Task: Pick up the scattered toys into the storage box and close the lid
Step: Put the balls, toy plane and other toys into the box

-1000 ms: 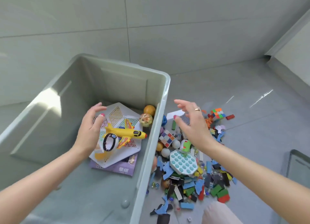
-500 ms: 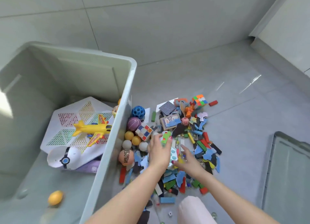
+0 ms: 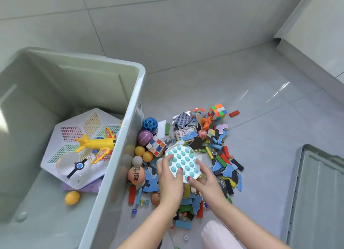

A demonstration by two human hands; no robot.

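Both hands hold a white pop-it board with teal bubbles [image 3: 183, 160] just above the toy pile on the floor. My left hand [image 3: 170, 176] grips its left and near edge, thumb on top. My right hand [image 3: 203, 178] grips its right near edge, thumb on top as well. The grey storage box [image 3: 119, 150] stands open to the left. Inside it lie a yellow toy plane [image 3: 96, 143], a white lattice board [image 3: 74, 135], a clear ball capsule [image 3: 69, 164] and an orange ball [image 3: 72, 197].
The grey lid [image 3: 320, 194] lies on the floor at the right. The pile holds balls [image 3: 145, 138], two puzzle cubes [image 3: 218, 111], card boxes [image 3: 183, 135], coloured blocks and foam pieces. Marbles [image 3: 134, 211] lie near the box. A knee [image 3: 219, 235] shows at bottom.
Both hands left the box and went down to the pile, then took hold of the pop-it board and raised it. The camera view swung right.
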